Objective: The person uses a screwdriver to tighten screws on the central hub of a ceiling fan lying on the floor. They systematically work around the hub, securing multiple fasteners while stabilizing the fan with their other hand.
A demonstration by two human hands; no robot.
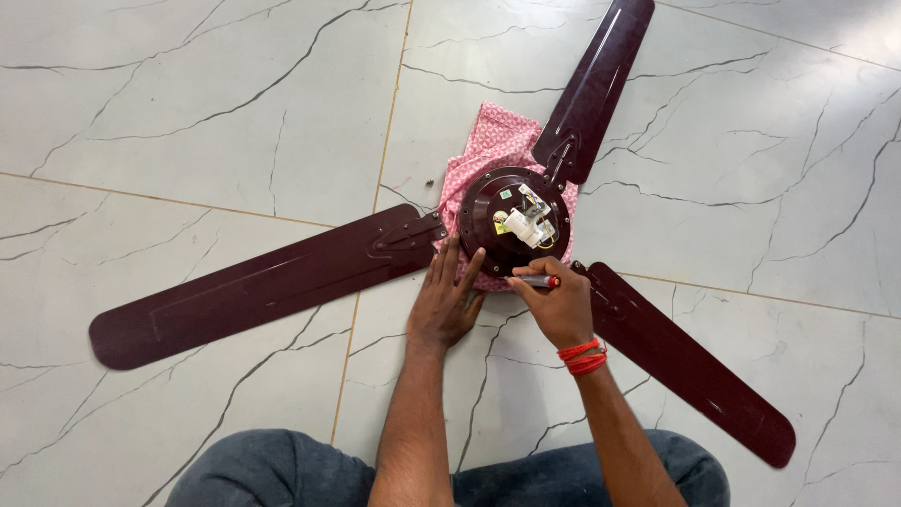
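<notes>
A dark maroon ceiling fan lies on the floor, its round motor housing (488,221) resting on a pink patterned cloth (493,141). White wiring parts (527,225) sit at the housing's centre. Three blades spread out: one to the left (263,286), one to the upper right (593,84), one to the lower right (690,361). My left hand (446,300) lies flat, fingers apart, touching the housing's near edge. My right hand (561,302), with red threads on the wrist, grips a small tool with a red and silver handle (537,281) at the housing's rim.
The floor is pale marble-look tile with dark veins and thin grout lines (385,160). My knees in blue-grey trousers (282,469) are at the bottom edge of the view. A tiny dark speck (429,182) lies left of the cloth.
</notes>
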